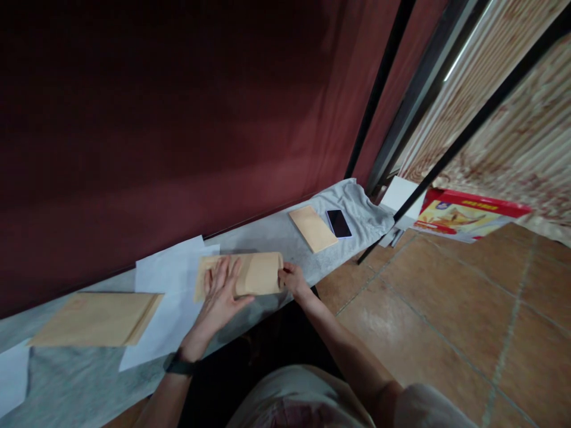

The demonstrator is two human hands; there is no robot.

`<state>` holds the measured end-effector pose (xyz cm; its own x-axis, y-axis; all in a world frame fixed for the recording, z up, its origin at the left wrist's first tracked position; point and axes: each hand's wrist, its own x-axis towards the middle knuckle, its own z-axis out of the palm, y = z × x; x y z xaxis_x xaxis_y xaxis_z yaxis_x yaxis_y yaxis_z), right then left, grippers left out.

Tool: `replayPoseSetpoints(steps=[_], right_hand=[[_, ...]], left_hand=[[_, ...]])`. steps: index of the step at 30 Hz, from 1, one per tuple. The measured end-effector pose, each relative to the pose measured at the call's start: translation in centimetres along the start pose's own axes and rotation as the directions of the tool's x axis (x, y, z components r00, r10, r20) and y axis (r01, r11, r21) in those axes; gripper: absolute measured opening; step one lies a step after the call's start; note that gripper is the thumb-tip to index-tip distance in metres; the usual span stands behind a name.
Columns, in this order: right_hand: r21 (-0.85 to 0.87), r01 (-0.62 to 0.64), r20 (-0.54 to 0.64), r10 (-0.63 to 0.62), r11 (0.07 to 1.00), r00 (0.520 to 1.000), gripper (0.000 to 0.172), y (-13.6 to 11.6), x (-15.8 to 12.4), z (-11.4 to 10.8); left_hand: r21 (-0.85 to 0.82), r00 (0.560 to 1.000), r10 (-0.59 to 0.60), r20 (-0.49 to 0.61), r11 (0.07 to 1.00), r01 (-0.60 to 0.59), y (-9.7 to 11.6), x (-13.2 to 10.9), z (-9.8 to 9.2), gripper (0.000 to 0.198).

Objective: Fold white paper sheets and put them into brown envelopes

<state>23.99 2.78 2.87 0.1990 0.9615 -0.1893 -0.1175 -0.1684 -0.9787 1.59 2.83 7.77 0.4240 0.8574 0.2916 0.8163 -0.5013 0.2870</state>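
A tan paper envelope (256,273) lies on the grey cloth-covered table (285,235) in front of me. My left hand (220,294) rests flat on its left half with the fingers spread, open. My right hand (292,278) pinches the envelope's right end, where the flap is folded over. A black band sits on my left wrist.
A stack of tan envelopes (96,320) lies at the left on white paper sheets (172,273). Another envelope (312,228) and a black phone (339,223) lie farther right. A dark red wall backs the table. A red box (464,215) sits on the tiled floor.
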Motion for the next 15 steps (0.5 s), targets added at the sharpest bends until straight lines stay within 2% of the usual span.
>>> replayPoseSetpoints(steps=[2,4,5,7,8,10,12,13,15], right_hand=[[0.022,0.013,-0.038,-0.012,1.0,0.999,0.02,-0.1,0.2,-0.1],[0.046,0.024,-0.071,-0.021,0.999,0.997,0.018,0.0,0.3,-0.2],[0.056,0.028,-0.083,-0.023,0.998,0.996,0.017,0.1,0.3,-0.1],[0.073,0.03,-0.098,-0.023,0.997,0.995,0.016,0.3,0.3,0.0],[0.079,0.029,-0.101,-0.021,0.996,0.995,0.016,0.5,0.3,0.1],[0.089,0.026,-0.109,-0.016,0.996,0.994,0.016,0.8,0.3,0.3],[0.097,0.023,-0.12,-0.011,0.995,0.993,0.015,1.0,0.2,0.4],[0.099,0.021,-0.126,-0.008,0.995,0.992,0.015,1.2,0.2,0.5],[0.102,0.017,-0.137,-0.003,0.995,0.991,0.015,1.4,0.2,0.7]], left_hand=[[-0.126,0.973,-0.175,-0.151,0.98,0.156,0.6,-0.3,0.7,0.088],[-0.325,0.873,-0.421,-0.248,0.885,0.335,1.3,-1.2,1.9,0.083],[-0.435,0.805,-0.542,-0.242,0.802,0.409,1.8,-1.7,2.7,0.081],[-0.64,0.683,-0.722,-0.114,0.579,0.505,2.7,-2.6,4.4,0.075],[-0.737,0.648,-0.762,-0.012,0.445,0.509,3.3,-3.0,5.0,0.071],[-0.879,0.62,-0.754,0.217,0.126,0.46,4.5,-3.1,6.0,0.061],[-0.9,0.606,-0.688,0.4,-0.171,0.401,5.7,-2.6,6.2,0.05],[-0.883,0.595,-0.659,0.461,-0.271,0.384,6.3,-2.1,6.2,0.044],[-0.848,0.572,-0.626,0.529,-0.375,0.373,7.4,-1.1,6.2,0.033]])
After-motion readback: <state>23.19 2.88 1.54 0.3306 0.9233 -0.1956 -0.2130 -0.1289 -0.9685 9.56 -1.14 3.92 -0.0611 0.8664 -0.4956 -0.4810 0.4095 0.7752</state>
